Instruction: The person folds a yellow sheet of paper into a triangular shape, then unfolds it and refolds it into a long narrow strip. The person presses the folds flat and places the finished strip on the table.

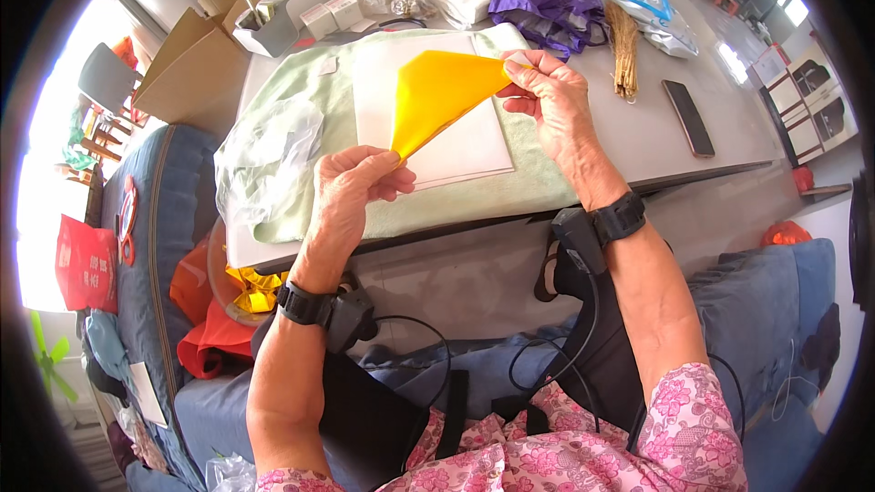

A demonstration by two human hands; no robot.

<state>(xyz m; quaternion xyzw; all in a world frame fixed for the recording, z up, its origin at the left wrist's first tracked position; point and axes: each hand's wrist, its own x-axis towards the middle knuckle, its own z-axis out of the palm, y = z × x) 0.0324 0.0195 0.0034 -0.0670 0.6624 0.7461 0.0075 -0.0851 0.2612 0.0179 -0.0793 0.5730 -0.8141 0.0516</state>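
Note:
Between my two hands, over the table, is a folded sheet of yellow paper [442, 96], drawn into a rough triangle. My left hand [360, 180] pinches its lower left corner between thumb and fingers. At the right corner, my right hand [550, 96] grips the paper between thumb and forefinger, with a small pale bit showing at the fingertips. Beneath the yellow paper lie white sheets [469, 159] on a pale green towel [529, 187]. A crumpled clear plastic bag [269, 159] rests on the towel to the left.
A phone [688, 118] lies at the table's right, near a straw bundle [624, 50] and a purple bag [547, 5]. Far left are a grey holder [266, 32] and a cardboard box [187, 68]. Folded gold paper [255, 290] sits in a clear container beside my left forearm.

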